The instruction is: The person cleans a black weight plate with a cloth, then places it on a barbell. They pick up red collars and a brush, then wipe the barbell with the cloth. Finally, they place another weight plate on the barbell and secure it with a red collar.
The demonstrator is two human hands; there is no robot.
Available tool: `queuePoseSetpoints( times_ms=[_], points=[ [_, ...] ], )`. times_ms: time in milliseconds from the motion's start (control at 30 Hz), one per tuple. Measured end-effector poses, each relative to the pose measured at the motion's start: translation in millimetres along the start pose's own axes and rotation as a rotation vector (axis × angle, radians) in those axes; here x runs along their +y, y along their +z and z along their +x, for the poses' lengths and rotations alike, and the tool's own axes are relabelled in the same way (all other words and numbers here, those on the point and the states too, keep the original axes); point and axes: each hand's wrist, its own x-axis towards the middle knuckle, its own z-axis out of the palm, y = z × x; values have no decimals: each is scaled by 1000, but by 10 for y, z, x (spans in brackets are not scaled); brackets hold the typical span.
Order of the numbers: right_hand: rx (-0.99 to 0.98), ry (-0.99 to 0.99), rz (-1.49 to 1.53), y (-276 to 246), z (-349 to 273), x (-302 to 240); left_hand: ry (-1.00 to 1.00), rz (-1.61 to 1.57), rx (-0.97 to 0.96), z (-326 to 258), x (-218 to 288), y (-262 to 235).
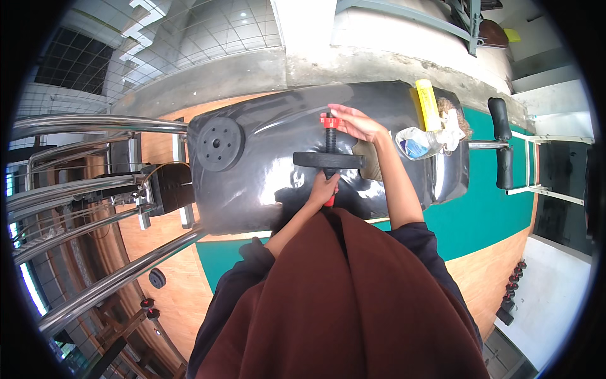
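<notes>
While the left hand was clamped round the lower end of a short dumbbell bar above the black padded worktop, the right hand closed its grip on the red collar at the top. One black plate sat on the bar; another plate lay apart on the worktop, so the loading seemed partway done.

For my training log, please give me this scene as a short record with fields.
Place: gym, black padded bench
Left hand: grips the lower red handle of a dumbbell bar
Right hand: on the red collar at the bar's top end
On the bar: one black weight plate
On the bench: second black plate, lying flat to the left; spray bottle and yellow object to the right
</notes>
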Motion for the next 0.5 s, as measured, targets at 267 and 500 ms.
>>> queuePoseSetpoints(
  times_ms=[267, 500],
  points=[
    [435, -86, -1094, 95, 80, 17, 37, 109, -1, 2, 10, -11],
    [-116, -82, 77, -169, -9, 163, 41, 27, 6, -10, 34, -3]
  ],
)
